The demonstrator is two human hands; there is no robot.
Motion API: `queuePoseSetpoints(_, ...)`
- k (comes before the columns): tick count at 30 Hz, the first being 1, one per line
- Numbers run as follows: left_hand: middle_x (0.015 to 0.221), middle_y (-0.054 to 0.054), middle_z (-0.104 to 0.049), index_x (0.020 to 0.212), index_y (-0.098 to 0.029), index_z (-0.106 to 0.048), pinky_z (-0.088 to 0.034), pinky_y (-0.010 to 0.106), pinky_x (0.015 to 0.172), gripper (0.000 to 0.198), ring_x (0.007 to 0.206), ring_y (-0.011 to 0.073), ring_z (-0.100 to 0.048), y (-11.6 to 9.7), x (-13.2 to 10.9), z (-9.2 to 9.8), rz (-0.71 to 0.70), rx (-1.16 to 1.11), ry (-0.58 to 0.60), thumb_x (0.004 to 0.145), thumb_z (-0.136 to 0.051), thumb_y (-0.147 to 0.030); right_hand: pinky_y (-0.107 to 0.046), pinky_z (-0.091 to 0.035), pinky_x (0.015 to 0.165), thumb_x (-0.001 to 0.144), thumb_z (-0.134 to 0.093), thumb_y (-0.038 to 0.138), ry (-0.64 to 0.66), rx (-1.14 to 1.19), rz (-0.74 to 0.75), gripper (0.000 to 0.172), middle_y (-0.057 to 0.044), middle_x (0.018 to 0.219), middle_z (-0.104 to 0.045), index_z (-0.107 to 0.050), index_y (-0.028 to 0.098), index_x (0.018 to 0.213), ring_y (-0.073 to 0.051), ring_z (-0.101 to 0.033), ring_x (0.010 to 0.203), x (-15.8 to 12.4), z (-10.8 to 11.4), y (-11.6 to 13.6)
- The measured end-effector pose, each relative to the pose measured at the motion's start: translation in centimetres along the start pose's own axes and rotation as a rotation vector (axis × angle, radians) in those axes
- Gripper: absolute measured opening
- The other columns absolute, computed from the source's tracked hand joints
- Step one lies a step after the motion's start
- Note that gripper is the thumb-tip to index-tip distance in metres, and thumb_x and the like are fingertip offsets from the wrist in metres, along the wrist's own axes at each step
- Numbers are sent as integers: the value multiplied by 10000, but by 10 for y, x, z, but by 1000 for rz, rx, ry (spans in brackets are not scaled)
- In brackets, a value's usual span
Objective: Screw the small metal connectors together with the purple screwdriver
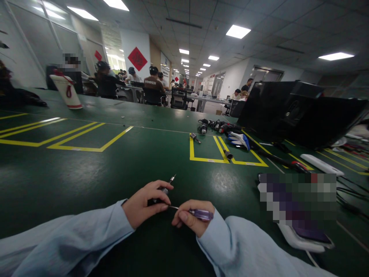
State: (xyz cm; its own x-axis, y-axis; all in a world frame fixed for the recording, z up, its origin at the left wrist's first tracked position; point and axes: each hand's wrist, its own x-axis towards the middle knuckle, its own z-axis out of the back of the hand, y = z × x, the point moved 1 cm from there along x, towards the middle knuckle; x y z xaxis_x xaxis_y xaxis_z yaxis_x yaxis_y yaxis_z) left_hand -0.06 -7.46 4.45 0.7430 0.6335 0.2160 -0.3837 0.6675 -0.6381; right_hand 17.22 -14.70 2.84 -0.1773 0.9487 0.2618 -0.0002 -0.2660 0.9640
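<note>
My right hand (pixel 194 217) is closed around a screwdriver (pixel 201 214) with a clear purple handle. Its thin shaft points left, and the tip ends at the fingertips of my left hand (pixel 148 204). That hand is curled round a dark cylindrical part with a pointed metal tip (pixel 172 178), which sticks out past the fingers toward the upper right. My fingers cover much of this part, and the exact spot where the screwdriver tip meets it is hidden. Both hands are just above the green tabletop (pixel 115 177).
Ahead on the right lie a small metal-tipped part (pixel 195 138), a short metal cylinder (pixel 228 155), a blue-and-white glove (pixel 239 141) and dark cabled tools (pixel 216 125). Right of me are a phone (pixel 313 234) and black monitors (pixel 265 105). A white cup (pixel 67 92) stands far left.
</note>
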Motion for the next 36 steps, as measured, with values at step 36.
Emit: queuePoseSetpoints(36, 862, 69, -697, 872, -109, -640, -466, 392, 882, 415, 834, 228, -643, 20, 48, 3, 390, -795, -448, 475, -742, -173, -256, -426, 597, 768, -422, 163, -234, -482, 458, 177, -28, 570, -585, -553, 161, 650, -126, -541, 565, 50, 9, 0)
